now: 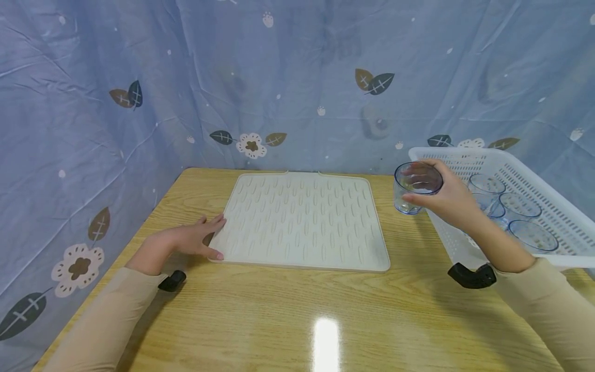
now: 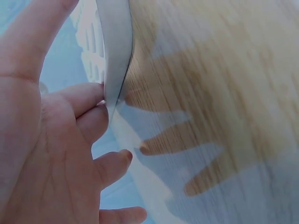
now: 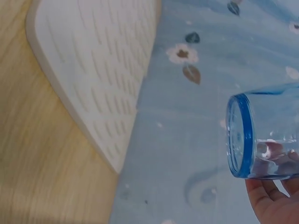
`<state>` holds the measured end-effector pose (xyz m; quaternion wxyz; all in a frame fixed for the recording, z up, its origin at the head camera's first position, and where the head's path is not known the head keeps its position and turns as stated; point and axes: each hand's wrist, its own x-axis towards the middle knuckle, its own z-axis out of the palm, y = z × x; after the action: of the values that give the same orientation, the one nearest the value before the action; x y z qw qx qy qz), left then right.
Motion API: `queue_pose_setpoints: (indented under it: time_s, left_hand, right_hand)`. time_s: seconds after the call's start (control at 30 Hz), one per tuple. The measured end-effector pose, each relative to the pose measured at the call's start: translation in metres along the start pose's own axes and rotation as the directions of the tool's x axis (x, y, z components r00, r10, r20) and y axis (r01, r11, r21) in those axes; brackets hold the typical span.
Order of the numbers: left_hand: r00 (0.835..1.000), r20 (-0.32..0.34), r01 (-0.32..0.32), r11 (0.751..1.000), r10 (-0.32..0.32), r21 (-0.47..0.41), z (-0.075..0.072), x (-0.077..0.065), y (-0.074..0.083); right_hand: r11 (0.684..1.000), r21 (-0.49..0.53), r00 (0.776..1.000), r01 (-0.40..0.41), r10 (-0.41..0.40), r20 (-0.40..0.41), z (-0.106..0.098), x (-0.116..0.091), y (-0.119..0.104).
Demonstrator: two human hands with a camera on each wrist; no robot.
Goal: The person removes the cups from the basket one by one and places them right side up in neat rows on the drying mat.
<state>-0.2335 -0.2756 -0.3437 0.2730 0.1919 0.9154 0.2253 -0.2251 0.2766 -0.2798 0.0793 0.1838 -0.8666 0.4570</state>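
A clear blue-tinted cup point(image 1: 405, 199) is upright in my right hand point(image 1: 448, 199), which grips it around the side above the table by the basket. In the right wrist view the cup point(image 3: 240, 135) shows its thick blue base, with fingers point(image 3: 264, 198) on its wall. My left hand point(image 1: 195, 240) touches the left edge of a white ridged drying mat point(image 1: 302, 222), thumb and fingers spread. The left wrist view shows the fingertips point(image 2: 96, 116) against the mat's rim point(image 2: 117, 51); the other fingers lie apart from it.
A white perforated plastic basket point(image 1: 562, 201) stands at the right, holding several similar clear cups point(image 1: 532, 235). The wooden table point(image 1: 260, 315) meets a blue patterned curtain point(image 1: 302, 77) at its back and left sides.
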Motion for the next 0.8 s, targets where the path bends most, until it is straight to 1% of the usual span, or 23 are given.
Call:
queue_pose_setpoints:
  time_s: [0.13,0.27,0.4,0.5,0.63,0.7,0.8]
  left_hand:
    - [1.0,-0.001,0.001,1.0,-0.001,-0.002,0.0,0.0,-0.001]
    - [1.0,0.0,-0.004,1.0,0.004,0.009,-0.001,0.0,-0.002]
    - [1.0,-0.001,0.014,1.0,-0.014,0.016,-0.003,-0.002,0.001]
    - [1.0,-0.006,0.03,0.999,-0.03,0.039,-0.004,-0.002,0.004]
    - [0.999,-0.012,0.032,0.996,-0.031,0.081,-0.003,-0.001,0.002]
    - [0.999,-0.011,0.036,0.996,-0.035,0.083,-0.002,-0.001,0.001]
    - [1.0,-0.013,0.024,0.996,-0.023,0.082,-0.001,-0.001,-0.001]
  right_hand:
    - [1.0,0.028,1.0,0.005,-0.005,0.01,0.013,0.005,-0.004]
    - [0.999,0.046,0.999,0.021,-0.022,0.037,0.027,0.01,-0.01]
    - [0.998,0.061,0.997,0.023,-0.028,0.074,0.04,0.018,-0.019]
    - [0.996,0.083,0.994,0.033,-0.041,0.097,0.048,0.025,-0.026]
    - [0.993,0.105,0.991,0.046,-0.059,0.116,0.059,0.032,-0.032]
    - [0.993,0.107,0.991,0.048,-0.061,0.12,0.063,0.034,-0.034]
    - [0.992,0.116,0.991,0.045,-0.06,0.123,0.07,0.037,-0.037]
